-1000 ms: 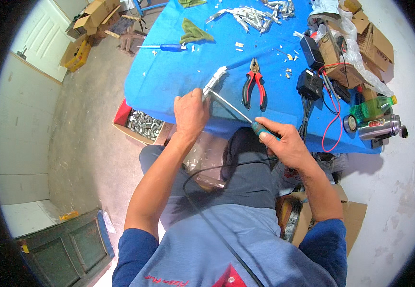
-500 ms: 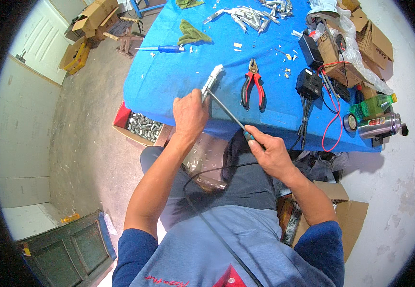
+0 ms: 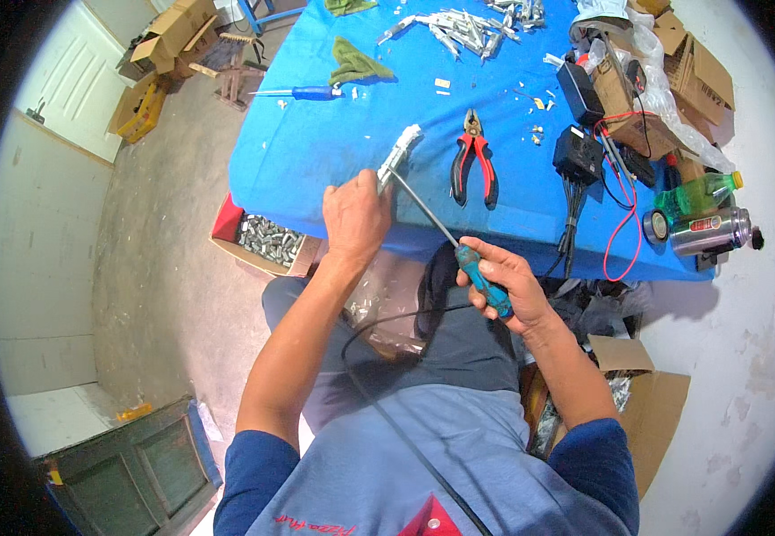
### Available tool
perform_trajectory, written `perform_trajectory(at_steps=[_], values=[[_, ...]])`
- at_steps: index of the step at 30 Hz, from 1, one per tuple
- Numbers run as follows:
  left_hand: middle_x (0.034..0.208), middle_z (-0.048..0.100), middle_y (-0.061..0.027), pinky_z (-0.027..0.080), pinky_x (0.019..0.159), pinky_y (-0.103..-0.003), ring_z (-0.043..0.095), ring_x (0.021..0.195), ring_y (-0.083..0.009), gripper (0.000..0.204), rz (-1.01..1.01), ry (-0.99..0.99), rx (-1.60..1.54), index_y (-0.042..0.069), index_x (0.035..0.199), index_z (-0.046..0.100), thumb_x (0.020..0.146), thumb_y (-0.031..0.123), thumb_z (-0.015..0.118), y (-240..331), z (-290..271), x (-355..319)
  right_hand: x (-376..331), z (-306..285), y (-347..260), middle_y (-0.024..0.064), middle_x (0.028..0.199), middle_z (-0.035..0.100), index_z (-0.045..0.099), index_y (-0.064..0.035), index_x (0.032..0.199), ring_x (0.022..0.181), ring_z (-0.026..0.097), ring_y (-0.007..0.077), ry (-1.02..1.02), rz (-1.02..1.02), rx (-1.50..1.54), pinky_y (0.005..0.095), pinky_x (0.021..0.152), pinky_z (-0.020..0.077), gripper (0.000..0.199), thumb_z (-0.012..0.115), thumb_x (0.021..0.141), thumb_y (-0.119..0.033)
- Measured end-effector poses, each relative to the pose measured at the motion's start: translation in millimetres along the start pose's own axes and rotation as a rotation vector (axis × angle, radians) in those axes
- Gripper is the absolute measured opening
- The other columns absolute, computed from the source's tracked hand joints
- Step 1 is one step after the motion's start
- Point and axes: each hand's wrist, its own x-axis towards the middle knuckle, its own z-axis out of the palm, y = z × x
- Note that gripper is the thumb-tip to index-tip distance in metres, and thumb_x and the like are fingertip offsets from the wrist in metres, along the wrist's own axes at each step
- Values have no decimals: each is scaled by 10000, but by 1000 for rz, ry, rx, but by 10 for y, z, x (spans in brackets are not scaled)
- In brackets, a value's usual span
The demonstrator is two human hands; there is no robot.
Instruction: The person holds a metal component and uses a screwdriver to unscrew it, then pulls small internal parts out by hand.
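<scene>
Table: a blue cloth is covering the table; pliers are lying inward from the near edge; a blue screwdriver is lying by the left edge; a bottle and a flask are lying at the near right corner.
Room: a grey floor is stretching along the left towards a white door; a pale wall is standing on the right.
Metal piece: the slim metal piece is sitting over the table's near edge, left of the pliers; its long axis is slanting away and rightward, its free end pointing towards the far edge.
Left hand: the left hand is gripping the piece's near end, fingers curled.
Right hand: the right hand is closing round a teal screwdriver; its shaft is pointing away and leftward, its tip meeting the piece's side.
</scene>
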Motion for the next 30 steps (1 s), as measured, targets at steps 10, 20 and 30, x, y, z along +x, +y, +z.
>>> perform_trajectory(at_steps=[10,20,30], values=[[713,622,-161,380,647,-449,609,680,-365,242,1,13,29,44,793,526,864,219,677,16,14,5,-96,112,-7,116,962,683,527,-24,1372,680,612,112,197,-124,-377,250,572,511,446,594,964,-193],[686,643,-163,392,624,-449,626,642,-364,245,-18,-30,64,43,759,545,857,222,681,-62,143,63,19,300,269,215,872,659,585,-47,1295,713,658,367,398,-725,-1426,412,616,530,411,637,893,-113],[690,634,-171,398,630,-453,621,641,-365,258,47,-2,98,46,759,539,843,230,700,73,-47,-17,-179,179,-84,83,893,647,491,-13,1388,561,564,68,175,-4,-162,178,381,390,469,582,984,-233]])
